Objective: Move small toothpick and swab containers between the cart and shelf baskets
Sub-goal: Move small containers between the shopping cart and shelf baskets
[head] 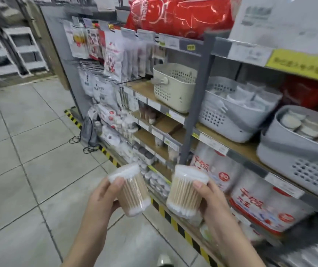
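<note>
Floor (29,151): grey tiles | shelf (237,149): wooden boards, grey baskets (229,124)

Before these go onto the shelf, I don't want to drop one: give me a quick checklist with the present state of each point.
1. Left hand grips the left swab container: ok.
2. Right hand grips the right swab container: ok.
3. Containers closed: cannot tell, blurred.
4. Cream basket has room: cannot tell, inside hidden.
5. Middle grey basket has room: not ok, packets fill it.
6. Cart in view: not ok.
</note>
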`<state>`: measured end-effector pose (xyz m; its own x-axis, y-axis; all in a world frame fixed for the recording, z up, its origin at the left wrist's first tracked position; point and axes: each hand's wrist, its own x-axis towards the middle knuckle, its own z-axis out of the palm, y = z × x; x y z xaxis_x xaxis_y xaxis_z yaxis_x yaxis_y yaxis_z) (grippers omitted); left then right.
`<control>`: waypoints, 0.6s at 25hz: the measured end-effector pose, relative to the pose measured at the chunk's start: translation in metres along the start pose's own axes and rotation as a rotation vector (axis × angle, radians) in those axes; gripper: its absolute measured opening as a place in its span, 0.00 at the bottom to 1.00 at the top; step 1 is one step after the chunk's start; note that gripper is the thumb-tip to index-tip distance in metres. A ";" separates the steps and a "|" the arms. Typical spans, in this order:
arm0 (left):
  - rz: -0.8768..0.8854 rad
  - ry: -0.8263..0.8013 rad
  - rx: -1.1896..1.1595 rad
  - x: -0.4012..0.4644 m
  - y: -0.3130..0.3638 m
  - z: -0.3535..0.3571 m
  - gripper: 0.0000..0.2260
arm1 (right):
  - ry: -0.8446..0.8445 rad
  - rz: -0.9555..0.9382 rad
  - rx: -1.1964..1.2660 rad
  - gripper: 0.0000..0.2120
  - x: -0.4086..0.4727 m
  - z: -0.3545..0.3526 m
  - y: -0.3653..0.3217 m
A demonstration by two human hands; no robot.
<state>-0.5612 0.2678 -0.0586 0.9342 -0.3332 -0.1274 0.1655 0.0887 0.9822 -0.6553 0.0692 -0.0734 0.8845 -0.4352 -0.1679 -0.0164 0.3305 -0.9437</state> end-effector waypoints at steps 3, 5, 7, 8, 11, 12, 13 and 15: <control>-0.017 -0.024 -0.021 0.067 0.009 0.000 0.33 | -0.012 -0.019 -0.026 0.28 0.065 0.015 -0.007; -0.021 0.005 -0.030 0.114 0.017 -0.003 0.34 | -0.033 -0.038 -0.038 0.25 0.112 0.030 -0.014; -0.009 0.042 -0.043 0.162 0.029 -0.008 0.34 | -0.060 -0.041 -0.054 0.25 0.156 0.046 -0.023; 0.009 0.047 -0.040 0.182 0.035 -0.012 0.37 | -0.079 -0.050 -0.073 0.27 0.176 0.053 -0.028; 0.045 0.080 -0.016 0.241 0.049 -0.021 0.42 | -0.131 -0.085 -0.134 0.28 0.230 0.070 -0.046; 0.043 0.070 -0.013 0.261 0.051 -0.023 0.39 | -0.127 -0.086 -0.127 0.27 0.246 0.073 -0.050; 0.040 0.051 -0.022 0.278 0.053 -0.023 0.35 | -0.112 -0.093 -0.112 0.26 0.258 0.074 -0.052; 0.031 0.013 -0.058 0.314 0.054 -0.024 0.34 | -0.064 -0.107 -0.068 0.27 0.278 0.073 -0.059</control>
<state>-0.2510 0.1906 -0.0492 0.9431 -0.3171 -0.0995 0.1544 0.1530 0.9761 -0.3742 -0.0104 -0.0433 0.9107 -0.4100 -0.0493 0.0495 0.2269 -0.9727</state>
